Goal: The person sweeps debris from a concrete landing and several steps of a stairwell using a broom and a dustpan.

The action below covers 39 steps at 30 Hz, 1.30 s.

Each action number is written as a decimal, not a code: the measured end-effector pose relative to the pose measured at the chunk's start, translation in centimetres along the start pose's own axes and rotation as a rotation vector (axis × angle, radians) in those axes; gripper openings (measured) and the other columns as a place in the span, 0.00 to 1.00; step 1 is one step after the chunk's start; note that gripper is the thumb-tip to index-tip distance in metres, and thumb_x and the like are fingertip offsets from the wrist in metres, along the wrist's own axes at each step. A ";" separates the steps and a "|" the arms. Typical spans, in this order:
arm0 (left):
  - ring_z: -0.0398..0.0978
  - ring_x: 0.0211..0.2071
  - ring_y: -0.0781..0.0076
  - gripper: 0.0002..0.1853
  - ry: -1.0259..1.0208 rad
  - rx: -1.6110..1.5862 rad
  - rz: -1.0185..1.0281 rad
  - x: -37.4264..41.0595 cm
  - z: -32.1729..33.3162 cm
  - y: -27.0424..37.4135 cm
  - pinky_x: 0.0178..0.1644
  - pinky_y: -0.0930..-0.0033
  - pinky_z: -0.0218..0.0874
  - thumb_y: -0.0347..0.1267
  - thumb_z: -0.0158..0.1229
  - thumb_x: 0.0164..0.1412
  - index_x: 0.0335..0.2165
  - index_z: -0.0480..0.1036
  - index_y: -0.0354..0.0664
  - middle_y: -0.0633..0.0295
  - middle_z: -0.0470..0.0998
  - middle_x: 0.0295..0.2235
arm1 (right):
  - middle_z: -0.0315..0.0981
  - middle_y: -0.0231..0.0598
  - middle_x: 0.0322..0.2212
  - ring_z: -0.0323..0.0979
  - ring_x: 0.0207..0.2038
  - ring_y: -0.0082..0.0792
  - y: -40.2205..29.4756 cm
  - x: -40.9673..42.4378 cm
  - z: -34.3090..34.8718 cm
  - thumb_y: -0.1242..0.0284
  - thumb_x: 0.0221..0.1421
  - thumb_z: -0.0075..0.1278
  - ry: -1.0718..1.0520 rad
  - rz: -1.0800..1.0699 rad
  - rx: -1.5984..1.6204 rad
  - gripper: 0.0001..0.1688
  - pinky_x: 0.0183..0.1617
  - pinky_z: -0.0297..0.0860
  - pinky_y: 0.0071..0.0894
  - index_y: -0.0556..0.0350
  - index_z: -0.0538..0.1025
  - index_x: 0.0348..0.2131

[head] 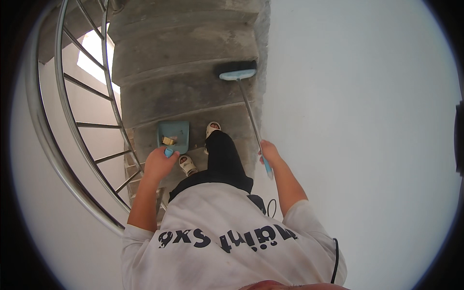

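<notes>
My right hand (270,151) grips the handle of a broom (248,105) near its blue end. The broom's light-blue head (237,75) and dark bristles rest on a concrete step above my feet, close to the wall. In my left hand (161,164) is the blue-tipped handle of a long-handled dustpan (174,129). The teal pan lies below that hand, over the step beside my feet. A small yellow piece of litter (168,140) and some darker bits sit in the pan.
Concrete stairs (188,47) rise ahead of me. A stainless-steel railing (59,90) curves along the left, and a white wall (355,108) borders the right. My feet, in cream clogs (187,165), stand on different steps. A bright opening (92,50) shows beyond the railing.
</notes>
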State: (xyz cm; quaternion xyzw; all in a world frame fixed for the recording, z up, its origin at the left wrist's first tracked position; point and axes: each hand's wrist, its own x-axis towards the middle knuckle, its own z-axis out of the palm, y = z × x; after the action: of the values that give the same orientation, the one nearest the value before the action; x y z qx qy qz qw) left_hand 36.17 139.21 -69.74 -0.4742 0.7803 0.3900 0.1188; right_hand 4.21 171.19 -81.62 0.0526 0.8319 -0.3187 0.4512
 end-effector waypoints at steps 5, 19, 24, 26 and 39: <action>0.78 0.36 0.39 0.25 0.006 -0.035 -0.013 -0.6 -0.5 0.5 0.40 0.46 0.67 0.49 0.60 0.57 0.32 0.77 0.33 0.41 0.80 0.29 | 0.70 0.42 0.25 0.66 0.15 0.32 0.5 0.7 0.8 0.52 0.69 0.38 -0.045 0.123 0.033 0.25 0.16 0.64 0.35 0.51 0.70 0.51; 0.77 0.34 0.38 0.26 -0.018 -0.159 0.035 0.6 0.6 -0.5 0.39 0.47 0.67 0.49 0.61 0.56 0.31 0.77 0.31 0.41 0.79 0.28 | 0.68 0.35 0.18 0.64 0.12 0.28 4.2 -9.7 -3.5 0.53 0.71 0.39 0.028 -0.008 0.023 0.23 0.15 0.62 0.30 0.53 0.74 0.46; 0.77 0.35 0.39 0.26 -0.028 -0.147 0.041 1.3 0.4 -0.8 0.39 0.48 0.67 0.48 0.61 0.56 0.32 0.77 0.31 0.40 0.79 0.29 | 0.68 0.39 0.22 0.64 0.14 0.30 0.4 -3.1 -1.6 0.54 0.70 0.38 -0.034 0.096 0.049 0.22 0.17 0.64 0.34 0.52 0.71 0.42; 0.78 0.35 0.39 0.25 -0.033 -0.136 0.041 1.4 0.0 -0.9 0.40 0.48 0.67 0.48 0.61 0.56 0.33 0.78 0.32 0.40 0.79 0.29 | 0.67 0.40 0.22 0.64 0.14 0.30 2.3 -3.9 -1.8 0.54 0.70 0.38 -0.036 0.134 0.033 0.21 0.16 0.64 0.35 0.52 0.70 0.41; 0.79 0.35 0.42 0.26 -0.045 -0.154 0.006 1.4 -0.1 -0.7 0.39 0.50 0.68 0.48 0.62 0.55 0.34 0.78 0.32 0.42 0.80 0.29 | 0.69 0.37 0.20 0.63 0.11 0.28 6.4 -13.3 -2.4 0.55 0.71 0.38 0.005 0.035 0.042 0.29 0.15 0.63 0.31 0.52 0.69 0.61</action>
State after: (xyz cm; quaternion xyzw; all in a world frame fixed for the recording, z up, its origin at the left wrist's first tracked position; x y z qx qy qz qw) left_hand 36.08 138.06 -70.80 -0.4707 0.7465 0.4599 0.0984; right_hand 12.76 180.31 -73.34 0.0776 0.8251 -0.3282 0.4533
